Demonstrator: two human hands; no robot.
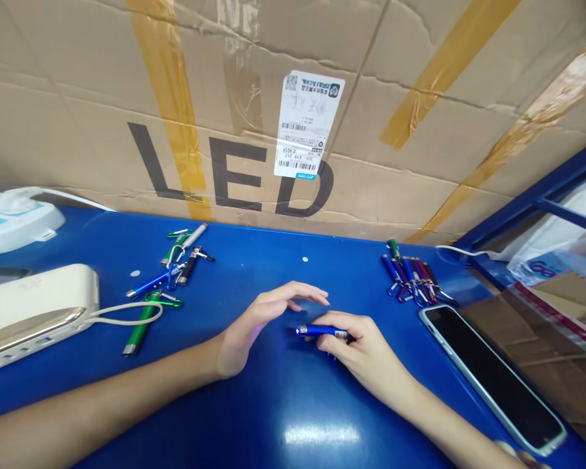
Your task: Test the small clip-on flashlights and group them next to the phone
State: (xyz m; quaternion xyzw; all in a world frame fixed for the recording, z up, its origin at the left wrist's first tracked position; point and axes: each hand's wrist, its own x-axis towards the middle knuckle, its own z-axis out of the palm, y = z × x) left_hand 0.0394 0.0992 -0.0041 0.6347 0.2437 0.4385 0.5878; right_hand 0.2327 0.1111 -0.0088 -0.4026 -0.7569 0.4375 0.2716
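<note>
My right hand (361, 345) pinches a blue metal pen-shaped laser pointer (322, 331) between thumb and fingers, and its tip shows a small blue-white light. My left hand (264, 326) rests on its wrist side on the blue table (283, 397), fingers curved and holding nothing, just left of the pointer. Further left lies a loose group of keychain pointers with carabiner clips (170, 273), including a green one (141, 329). A tidier bunch of similar pens with clips (410, 280) lies to the right, beyond my right hand.
A cream power bank (34, 312) with a looped cable sits at the left edge, and a white power strip (14, 221) lies behind it. A black smartphone (493, 378) lies at the right. A large cardboard box printed LED (224, 111) stands along the table's far side.
</note>
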